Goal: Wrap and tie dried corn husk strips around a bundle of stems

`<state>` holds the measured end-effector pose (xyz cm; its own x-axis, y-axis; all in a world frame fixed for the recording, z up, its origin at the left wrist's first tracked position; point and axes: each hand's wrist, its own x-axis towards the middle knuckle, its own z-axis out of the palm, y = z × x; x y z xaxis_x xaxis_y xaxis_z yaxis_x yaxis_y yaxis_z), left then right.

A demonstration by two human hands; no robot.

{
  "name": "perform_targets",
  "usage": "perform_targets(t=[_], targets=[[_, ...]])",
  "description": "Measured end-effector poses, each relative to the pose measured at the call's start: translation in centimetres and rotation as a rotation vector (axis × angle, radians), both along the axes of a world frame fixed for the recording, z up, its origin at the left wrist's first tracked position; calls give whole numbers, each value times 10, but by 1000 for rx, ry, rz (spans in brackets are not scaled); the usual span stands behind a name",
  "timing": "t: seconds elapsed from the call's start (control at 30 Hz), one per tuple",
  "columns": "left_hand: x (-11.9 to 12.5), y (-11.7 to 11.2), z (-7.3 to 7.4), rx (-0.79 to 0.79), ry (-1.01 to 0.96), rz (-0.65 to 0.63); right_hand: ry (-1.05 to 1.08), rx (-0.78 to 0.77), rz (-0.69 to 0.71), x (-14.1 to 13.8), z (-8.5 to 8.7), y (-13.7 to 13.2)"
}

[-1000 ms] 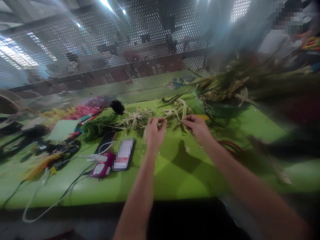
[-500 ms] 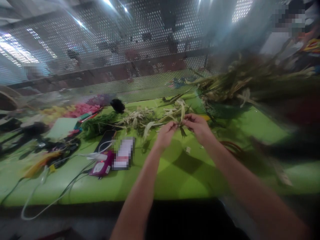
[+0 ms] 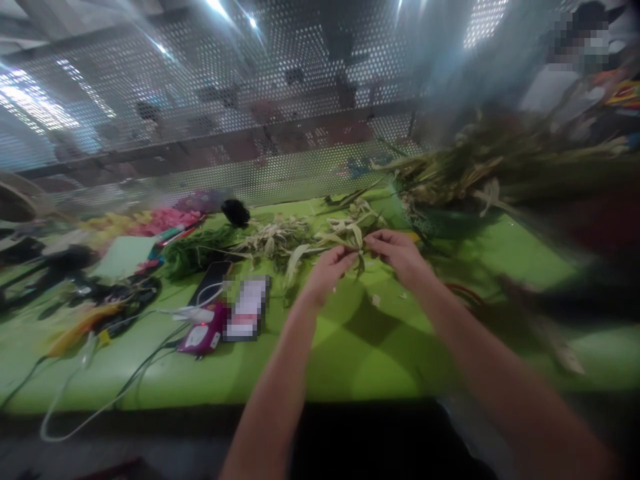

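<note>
My left hand [image 3: 333,267] pinches a small bunch of pale green, husk-like leaf strips [image 3: 358,235] between thumb and fingers, above the table's middle. The strips splay upward, and a darker end hangs below the fingertips. Just to the right, my right hand [image 3: 397,253] has thumb and fingers pressed together close to the bunch. Whether it grips a strip or something tiny cannot be made out. Behind my hands lies a loose heap of whitish dried strips [image 3: 277,237]. Small pale scraps [image 3: 375,301] lie on the green tabletop [image 3: 350,373] below.
Left of my arms are a phone [image 3: 246,310], a purple device [image 3: 204,333] with cables and an orange glue gun [image 3: 83,328]. Green fibre [image 3: 197,250] and pink material [image 3: 173,220] lie behind. A green basket [image 3: 440,220] of leaves stands right, before a perforated metal screen [image 3: 300,147].
The leaf bunch has turned and dropped slightly in my left hand. My right fingers have drawn slightly away from it.
</note>
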<state>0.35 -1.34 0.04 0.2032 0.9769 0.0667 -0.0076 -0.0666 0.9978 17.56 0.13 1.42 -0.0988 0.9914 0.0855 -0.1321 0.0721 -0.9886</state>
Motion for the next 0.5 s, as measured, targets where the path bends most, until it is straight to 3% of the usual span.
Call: perform_targets(t=[0.33, 0.5], targets=[[8, -1, -2, 71, 40, -99, 40, 28, -26, -2, -3, 2], [11, 1, -6, 75, 27, -102, 19, 65, -193, 1, -1, 3]])
